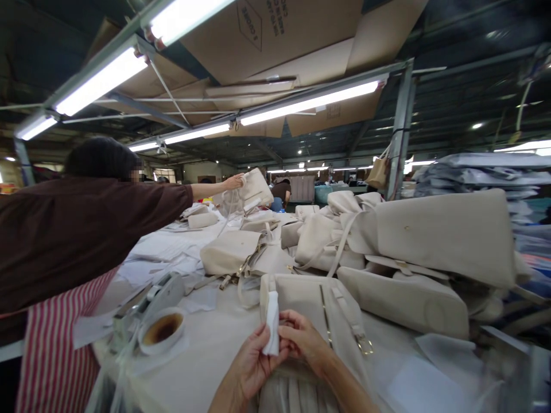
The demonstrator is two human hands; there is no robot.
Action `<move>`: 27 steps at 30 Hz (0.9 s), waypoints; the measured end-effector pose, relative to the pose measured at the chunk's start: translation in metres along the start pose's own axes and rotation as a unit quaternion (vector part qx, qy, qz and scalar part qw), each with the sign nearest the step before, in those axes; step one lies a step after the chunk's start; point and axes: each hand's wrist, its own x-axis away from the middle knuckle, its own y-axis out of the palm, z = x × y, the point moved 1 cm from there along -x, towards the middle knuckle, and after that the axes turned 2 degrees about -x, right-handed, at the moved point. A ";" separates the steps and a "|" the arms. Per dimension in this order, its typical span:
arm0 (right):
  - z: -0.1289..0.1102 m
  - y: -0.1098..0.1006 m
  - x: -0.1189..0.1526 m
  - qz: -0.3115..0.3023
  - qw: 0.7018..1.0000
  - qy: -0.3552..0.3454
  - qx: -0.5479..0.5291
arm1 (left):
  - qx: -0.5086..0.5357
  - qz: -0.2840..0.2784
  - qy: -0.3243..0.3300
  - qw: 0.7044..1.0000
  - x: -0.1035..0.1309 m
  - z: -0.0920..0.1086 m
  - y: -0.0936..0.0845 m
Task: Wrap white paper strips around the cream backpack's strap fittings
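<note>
A cream bag point(297, 292) with a zip and gold-coloured buckles point(365, 345) lies on the table in front of me. A strip of white wrapping paper point(272, 318) stands along the bag's left edge, seemingly around a strap or handle there. My left hand point(256, 364) is closed on the lower part of this paper, thumb in front. From the other side, my right hand point(303, 338) pinches at the paper's right edge with its fingers bent. What lies inside the paper is hidden.
Many cream bags point(443, 235) are piled beyond and to the right. A bowl of brown liquid point(163, 331) and a tape dispenser point(157, 295) stand left. A co-worker in a dark top point(86, 229) reaches across, holding another bag point(256, 188). Lamps point(310, 104) hang overhead.
</note>
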 end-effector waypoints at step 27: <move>-0.007 0.007 0.000 0.172 0.927 -0.004 0.333 | -0.176 0.161 -0.019 0.971 -0.017 0.002 0.000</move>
